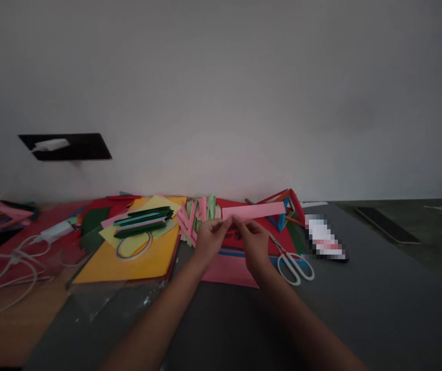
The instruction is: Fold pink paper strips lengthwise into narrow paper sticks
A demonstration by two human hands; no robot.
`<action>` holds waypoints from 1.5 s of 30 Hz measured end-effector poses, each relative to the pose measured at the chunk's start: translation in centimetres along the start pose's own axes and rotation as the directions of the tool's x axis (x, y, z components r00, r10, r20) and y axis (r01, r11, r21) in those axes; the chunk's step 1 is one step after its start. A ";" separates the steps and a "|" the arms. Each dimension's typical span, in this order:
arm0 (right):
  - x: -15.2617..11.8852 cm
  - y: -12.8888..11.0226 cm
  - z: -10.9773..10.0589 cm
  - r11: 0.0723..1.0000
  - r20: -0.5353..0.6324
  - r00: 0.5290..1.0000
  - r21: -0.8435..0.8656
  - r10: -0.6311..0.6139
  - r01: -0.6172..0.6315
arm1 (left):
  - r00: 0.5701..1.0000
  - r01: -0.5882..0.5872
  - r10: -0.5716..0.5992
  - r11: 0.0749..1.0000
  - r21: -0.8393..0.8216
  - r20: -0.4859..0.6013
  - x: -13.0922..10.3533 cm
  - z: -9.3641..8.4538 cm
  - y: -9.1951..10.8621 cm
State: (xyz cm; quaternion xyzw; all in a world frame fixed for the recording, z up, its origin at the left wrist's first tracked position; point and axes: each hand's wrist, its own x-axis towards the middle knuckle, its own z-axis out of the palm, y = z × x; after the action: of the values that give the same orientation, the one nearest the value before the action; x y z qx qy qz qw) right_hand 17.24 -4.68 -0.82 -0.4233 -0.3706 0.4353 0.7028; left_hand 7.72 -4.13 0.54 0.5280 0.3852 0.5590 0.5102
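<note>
A pink paper strip [265, 209] stretches to the right from between my hands. My left hand [211, 237] pinches it near its left end. Close beside it, my right hand [254, 241] pinches the strip's lower edge, fingertips almost touching the left ones. Beneath both hands lie red, blue and pink paper sheets [228, 270]. White-handled scissors [292, 265] rest just right of my right hand. Left of my left hand is a heap of pink and light green paper strips [197, 214].
A yellow-orange paper stack [159, 263] carries dark green folded strips [143, 219] and a tape roll [147, 250]. On the right lie a phone [325, 237] and a dark slab [387, 225]. A white cable [31, 268] coils at left, below a wall socket panel [85, 147].
</note>
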 end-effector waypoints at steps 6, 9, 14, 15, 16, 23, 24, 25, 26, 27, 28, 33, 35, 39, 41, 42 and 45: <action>0.9 -0.9 -0.3 1.000 0.062 0.998 -0.017 0.011 -0.010 | 0.997 0.071 -0.072 0.997 -0.018 -0.017 0.1 -0.2 0.4; 1.1 -0.9 -0.6 1.000 0.071 0.997 -0.027 0.013 -0.012 | 0.996 0.076 -0.076 0.997 -0.001 -0.042 -0.1 -0.1 0.7; 1.1 -0.4 -0.8 1.000 0.086 0.996 0.005 0.018 -0.018 | 0.996 0.084 -0.083 0.996 0.015 -0.036 -0.2 0.1 0.6; 1.1 -0.4 -0.8 1.000 0.082 0.997 -0.001 0.014 -0.014 | 0.997 0.074 -0.073 0.997 0.017 -0.032 -0.2 0.1 0.6; 1.0 -0.4 -0.8 1.000 0.076 0.997 -0.013 0.009 -0.008 | 0.998 0.061 -0.060 0.998 0.019 -0.031 -0.2 0.1 0.6; 0.6 -0.6 -0.3 0.998 0.079 0.997 -0.063 -0.014 0.019 | 0.998 0.007 -0.003 0.998 0.059 -0.067 0.0 -0.1 0.7; 0.6 -0.7 -0.3 0.998 0.083 0.996 -0.060 -0.015 0.020 | 0.998 0.018 -0.015 0.998 0.059 -0.065 0.1 -0.2 0.6; 0.6 -0.7 -0.3 0.998 0.091 0.996 -0.056 -0.014 0.019 | 0.998 0.030 -0.027 0.998 0.052 -0.060 0.2 -0.3 0.4; 0.7 -0.7 -0.4 0.998 0.104 0.995 -0.052 -0.013 0.019 | 0.998 0.045 -0.043 0.998 0.041 -0.052 0.3 -0.4 0.3; 0.8 -0.7 -0.5 0.999 0.121 0.993 -0.049 -0.014 0.020 | 0.997 0.051 -0.049 0.998 0.029 -0.054 0.4 -0.5 0.1; 1.0 -0.7 -0.6 0.999 0.140 0.990 -0.048 -0.017 0.024 | 0.997 0.054 -0.052 0.998 0.025 -0.056 0.4 -0.5 0.0; 1.5 -0.4 -1.1 0.999 0.159 0.987 -0.035 -0.010 0.016 | 0.999 0.031 -0.028 0.995 0.090 -0.035 0.4 -0.6 0.1; 1.7 -0.2 -1.2 1.000 0.148 0.989 -0.013 0.005 -0.003 | 1.000 0.025 -0.023 0.994 0.104 -0.018 0.3 -0.5 0.4; 1.6 0.0 -1.1 0.999 0.135 0.991 0.043 0.021 -0.027 | 1.000 0.014 -0.013 0.996 0.092 -0.011 0.1 -0.4 0.6; 1.5 -0.1 -1.0 0.998 0.137 0.990 0.048 0.021 -0.028 | 1.000 0.005 -0.004 0.996 0.093 -0.011 0.1 -0.4 0.6; 1.5 -0.2 -1.0 0.999 0.137 0.990 0.046 0.021 -0.027 | 1.000 0.002 -0.001 0.995 0.095 -0.013 0.1 -0.4 0.6; 1.4 -0.3 -1.0 0.999 0.122 0.992 0.039 0.018 -0.023 | 1.000 -0.001 0.003 0.996 0.092 -0.017 0.2 -0.4 0.5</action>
State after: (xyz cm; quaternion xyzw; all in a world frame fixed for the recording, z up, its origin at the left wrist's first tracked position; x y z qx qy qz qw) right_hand 18.73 -3.70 -0.65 -0.3853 -0.3997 0.4748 0.6829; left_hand 7.24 -3.99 1.00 0.5465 0.4145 0.5456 0.4815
